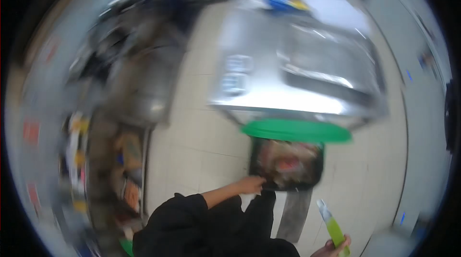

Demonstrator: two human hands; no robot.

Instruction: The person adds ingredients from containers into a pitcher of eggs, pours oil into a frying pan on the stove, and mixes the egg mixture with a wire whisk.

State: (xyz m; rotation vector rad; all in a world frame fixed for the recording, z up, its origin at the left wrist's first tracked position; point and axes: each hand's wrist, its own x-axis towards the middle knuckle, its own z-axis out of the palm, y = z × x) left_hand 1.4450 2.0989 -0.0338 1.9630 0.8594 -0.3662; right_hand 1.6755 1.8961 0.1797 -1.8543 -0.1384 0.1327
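Observation:
My left hand [251,185] is at the near left edge of a dark bin [310,178] filled with mixed waste, and blur hides what its fingers hold, if anything. A green lid [297,130] stands tilted at the far side of the bin, in front of the metal table. Low on the right, my right hand [336,246] is closed around a bright green object [332,226] with a pale, translucent tip that points up and to the left.
A metal table [259,84] beyond the bin carries a large tray wrapped in clear film [326,60]. Shelves with boxes [128,153] and a metal counter [149,84] line the left. A grey strip [294,214] lies on the tiled floor.

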